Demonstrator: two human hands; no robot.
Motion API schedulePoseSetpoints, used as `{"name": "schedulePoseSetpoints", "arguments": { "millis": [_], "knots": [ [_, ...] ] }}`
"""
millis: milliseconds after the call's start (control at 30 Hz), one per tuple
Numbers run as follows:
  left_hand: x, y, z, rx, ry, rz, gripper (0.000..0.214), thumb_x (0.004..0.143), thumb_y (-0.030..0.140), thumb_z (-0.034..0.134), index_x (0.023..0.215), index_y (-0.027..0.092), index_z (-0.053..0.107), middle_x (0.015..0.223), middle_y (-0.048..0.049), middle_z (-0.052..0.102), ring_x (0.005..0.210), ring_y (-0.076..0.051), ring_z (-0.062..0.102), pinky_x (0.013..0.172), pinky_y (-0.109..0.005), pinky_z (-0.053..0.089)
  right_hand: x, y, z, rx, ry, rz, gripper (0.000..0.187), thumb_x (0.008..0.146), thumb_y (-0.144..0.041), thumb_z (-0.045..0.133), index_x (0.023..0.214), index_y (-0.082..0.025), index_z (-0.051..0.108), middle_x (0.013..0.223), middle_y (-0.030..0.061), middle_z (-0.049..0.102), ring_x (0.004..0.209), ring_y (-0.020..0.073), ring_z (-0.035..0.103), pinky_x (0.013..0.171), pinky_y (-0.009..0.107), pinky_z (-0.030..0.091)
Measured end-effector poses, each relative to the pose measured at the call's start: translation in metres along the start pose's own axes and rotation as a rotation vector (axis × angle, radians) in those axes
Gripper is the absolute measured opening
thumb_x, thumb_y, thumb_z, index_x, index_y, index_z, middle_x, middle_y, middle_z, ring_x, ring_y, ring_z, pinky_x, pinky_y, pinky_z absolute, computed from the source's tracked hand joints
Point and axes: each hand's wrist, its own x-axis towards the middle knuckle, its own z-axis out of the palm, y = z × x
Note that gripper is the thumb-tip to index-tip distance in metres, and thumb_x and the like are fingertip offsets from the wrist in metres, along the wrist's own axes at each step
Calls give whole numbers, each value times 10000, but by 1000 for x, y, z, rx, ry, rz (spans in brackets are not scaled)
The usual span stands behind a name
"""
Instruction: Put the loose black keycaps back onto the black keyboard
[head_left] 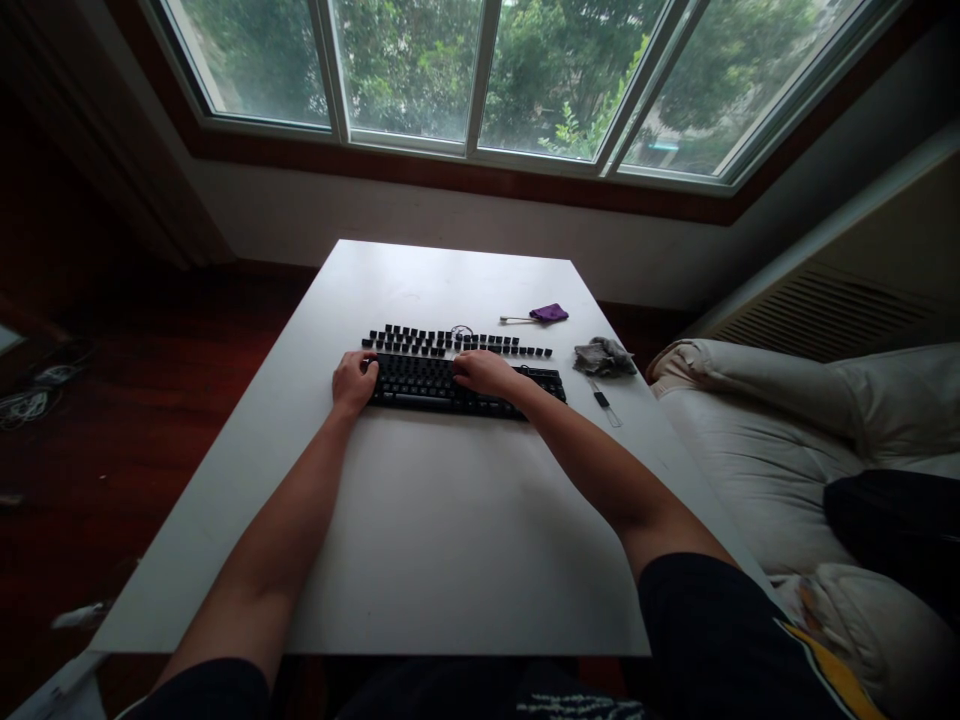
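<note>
A black keyboard (412, 385) lies on the white table (450, 500). My left hand (354, 380) grips its left end, with the thumb along the top edge. My right hand (484, 372) is over the middle of the keyboard, fingers bent down and pressed together at the keys. Whatever those fingers may hold is too small and hidden to make out. Behind the keyboard, loose black keycaps (439, 350) stand in rows, with a thin looped cable or wire near their middle.
On the table's right lie a crumpled grey cloth (604, 357) and a wire keycap puller (601, 399). Farther back is a purple cloth (550, 313) beside a thin white-tipped stick (517, 320). A pale sofa (735, 450) stands along the right side; a window is ahead.
</note>
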Motion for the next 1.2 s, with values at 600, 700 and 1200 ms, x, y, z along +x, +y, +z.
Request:
{"name": "schedulePoseSetpoints", "arguments": {
  "millis": [600, 700, 1200],
  "knots": [
    [-1, 0, 0, -5, 9, 13, 277, 893, 308, 552, 1113, 233, 705, 1158, -72, 671, 968, -212, 664, 958, -351, 510, -7, -12, 6, -70, 45, 15, 172, 942, -287, 634, 1085, -193, 644, 1144, 128, 674, 1090, 266, 609, 773, 302, 443],
    [0, 0, -2, -7, 5, 13, 274, 888, 307, 553, 1102, 233, 708, 1159, -75, 670, 970, -213, 666, 962, -354, 512, -9, -12, 3, -38, 42, 35, 143, 937, -297, 636, 1040, -201, 659, 1115, 106, 689, 1050, 250, 627, 758, 291, 433],
    [-1, 4, -3, 0, 1, 5, 272, 890, 299, 553, 1107, 237, 705, 1158, -76, 668, 994, -224, 661, 965, -361, 508, 7, -23, 12, 1300, 371, 222, 262, 944, -405, 307, 729, -255, 294, 667, -9, 458, 597, 148, 452, 644, 267, 485]
  ]
}}
